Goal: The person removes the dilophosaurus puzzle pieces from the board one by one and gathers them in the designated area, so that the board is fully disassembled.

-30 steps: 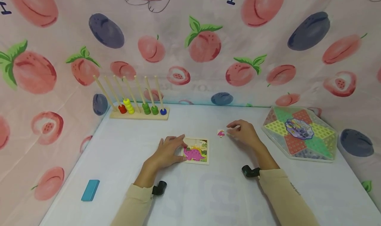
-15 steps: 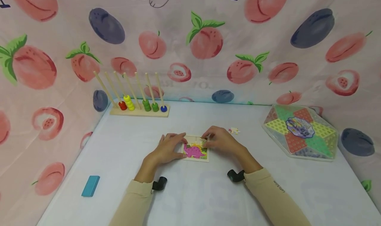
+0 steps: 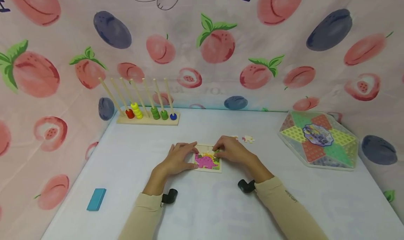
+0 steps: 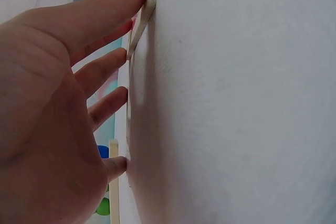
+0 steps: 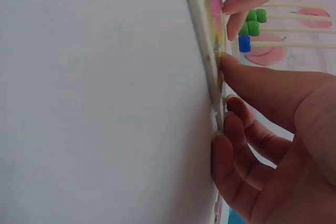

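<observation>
A small wooden jigsaw puzzle board (image 3: pixel 208 170) with a pink dinosaur picture lies flat on the white table. My left hand (image 3: pixel 176 159) holds its left side, thumb near the lower corner and index finger near the upper one. In the left wrist view the thumb touches the board's edge, while other fingertips rest on the table. My right hand (image 3: pixel 235 150) is at the upper right corner, pinching a puzzle piece mostly hidden by the fingers. In the right wrist view its thumb and fingers meet at the board's rim (image 5: pixel 202 30). One loose puzzle piece (image 3: pixel 248 139) lies beyond the right hand, which partly covers another.
A wooden peg stand (image 3: pixel 148 120) with coloured beads stands at the back left. A hexagonal game box (image 3: pixel 318 140) lies at the right. A teal block (image 3: pixel 96 199) is at the front left. A fruit-printed cloth (image 3: pixel 189 40) hangs behind the table.
My right hand has moved left from beside the loose pieces to the board's upper right corner. Its fingers then shift slightly there. The left hand stays on the board.
</observation>
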The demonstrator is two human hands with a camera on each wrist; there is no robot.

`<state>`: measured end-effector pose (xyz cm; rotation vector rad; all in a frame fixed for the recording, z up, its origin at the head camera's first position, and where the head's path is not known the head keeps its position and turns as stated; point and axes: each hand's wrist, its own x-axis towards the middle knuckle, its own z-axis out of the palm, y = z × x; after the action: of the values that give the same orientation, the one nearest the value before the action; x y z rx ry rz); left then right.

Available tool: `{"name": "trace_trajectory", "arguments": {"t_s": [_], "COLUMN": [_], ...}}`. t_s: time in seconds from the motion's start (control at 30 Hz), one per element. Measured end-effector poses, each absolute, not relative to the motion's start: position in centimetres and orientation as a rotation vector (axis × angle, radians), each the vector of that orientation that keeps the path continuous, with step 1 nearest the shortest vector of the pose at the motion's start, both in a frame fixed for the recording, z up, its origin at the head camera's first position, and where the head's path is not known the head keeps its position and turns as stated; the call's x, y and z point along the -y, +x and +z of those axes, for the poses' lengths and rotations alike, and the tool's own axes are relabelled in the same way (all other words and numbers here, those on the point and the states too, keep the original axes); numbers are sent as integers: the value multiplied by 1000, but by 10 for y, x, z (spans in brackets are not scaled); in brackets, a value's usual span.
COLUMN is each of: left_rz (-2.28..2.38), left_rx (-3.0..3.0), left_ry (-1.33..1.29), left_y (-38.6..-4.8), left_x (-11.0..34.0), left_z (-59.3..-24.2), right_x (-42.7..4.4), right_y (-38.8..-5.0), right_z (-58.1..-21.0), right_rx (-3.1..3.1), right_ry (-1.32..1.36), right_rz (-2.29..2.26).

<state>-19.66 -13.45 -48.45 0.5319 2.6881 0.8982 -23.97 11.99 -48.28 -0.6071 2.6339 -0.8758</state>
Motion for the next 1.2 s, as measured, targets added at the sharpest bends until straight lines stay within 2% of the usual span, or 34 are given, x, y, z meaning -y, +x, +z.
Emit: {"name": "trace_trajectory", "arguments": {"t_s": [0.4,1.2], "left_rz": [896,927], "left_rx": [-2695,-2697], "left_ry": [529,516], "left_y": [-198,-198], "left_x": [135,134], "left_z": [-487,-487], "right_x": [-113,-112], "right_y": [-244,-245], "right_z": [-480,-477], "right_rx": [-2643,-2656], "right_ry": [-472,-469], "right_rz": [-803,-749]}}
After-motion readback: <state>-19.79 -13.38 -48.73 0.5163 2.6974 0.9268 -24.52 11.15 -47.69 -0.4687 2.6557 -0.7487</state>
